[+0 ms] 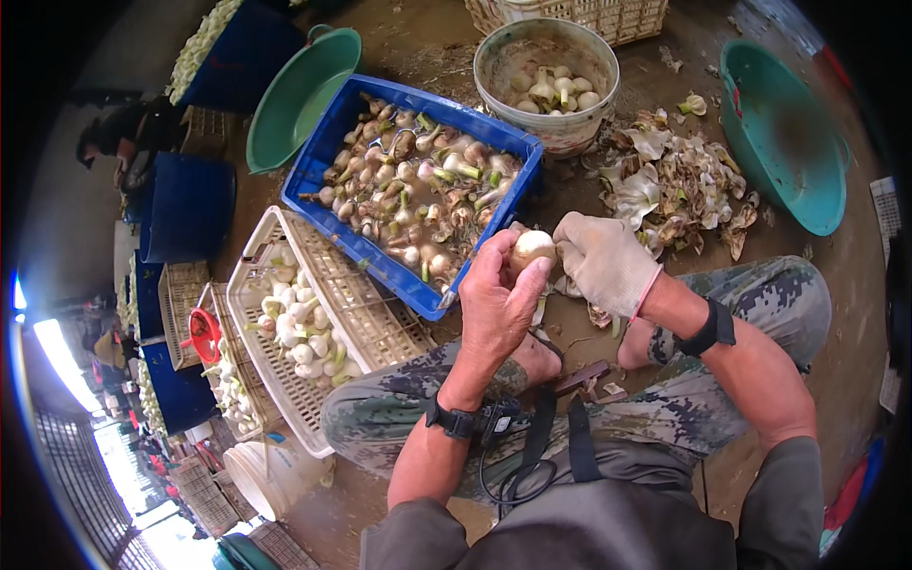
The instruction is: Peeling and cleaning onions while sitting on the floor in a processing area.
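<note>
My bare left hand holds a pale, rounded garlic bulb between thumb and fingers. Close against the bulb's right side are the curled fingers of my right hand, which wears a white knit glove; whether they pinch skin or the bulb itself is hidden. Just beyond my left hand, a blue plastic crate contains murky water and many unpeeled garlic bulbs. A heap of stripped garlic skins lies on the floor past my right hand.
A white bucket with pale bulbs stands behind the crate. Left of my knee, a tilted white plastic basket holds peeled garlic. Green basins flank the area. A wooden piece lies between my feet. Another person is at far left.
</note>
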Motion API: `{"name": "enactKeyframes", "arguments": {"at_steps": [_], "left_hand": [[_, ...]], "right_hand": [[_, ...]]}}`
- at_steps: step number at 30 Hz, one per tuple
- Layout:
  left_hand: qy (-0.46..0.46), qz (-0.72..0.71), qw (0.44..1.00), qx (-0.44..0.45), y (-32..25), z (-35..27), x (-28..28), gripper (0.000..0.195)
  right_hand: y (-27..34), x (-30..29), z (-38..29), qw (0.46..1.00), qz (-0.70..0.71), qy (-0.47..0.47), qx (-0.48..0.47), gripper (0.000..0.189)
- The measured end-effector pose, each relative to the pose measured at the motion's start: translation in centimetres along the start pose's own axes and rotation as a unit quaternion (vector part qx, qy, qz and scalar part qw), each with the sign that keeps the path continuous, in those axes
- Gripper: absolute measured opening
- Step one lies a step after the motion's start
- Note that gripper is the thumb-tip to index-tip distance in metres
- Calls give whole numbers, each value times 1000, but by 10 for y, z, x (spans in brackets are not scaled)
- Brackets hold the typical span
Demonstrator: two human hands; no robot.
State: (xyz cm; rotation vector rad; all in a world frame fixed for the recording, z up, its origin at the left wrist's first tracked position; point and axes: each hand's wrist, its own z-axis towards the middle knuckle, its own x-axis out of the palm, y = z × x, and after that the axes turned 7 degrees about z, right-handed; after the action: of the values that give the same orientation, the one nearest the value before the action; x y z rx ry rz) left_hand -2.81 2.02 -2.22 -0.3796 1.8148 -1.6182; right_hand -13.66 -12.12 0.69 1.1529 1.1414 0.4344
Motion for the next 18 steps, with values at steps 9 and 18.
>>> {"name": "enactKeyframes", "arguments": {"at_steps": [9,18], "left_hand": [[15,-297,949,-100,-15,5,-14,39],[-31,-102,994,-4,-4,-2,7,38]], "right_hand": [[-16,-11,14,982,86,-117,119,13],[-5,3,0,997,36,-43,-56,10]]}}
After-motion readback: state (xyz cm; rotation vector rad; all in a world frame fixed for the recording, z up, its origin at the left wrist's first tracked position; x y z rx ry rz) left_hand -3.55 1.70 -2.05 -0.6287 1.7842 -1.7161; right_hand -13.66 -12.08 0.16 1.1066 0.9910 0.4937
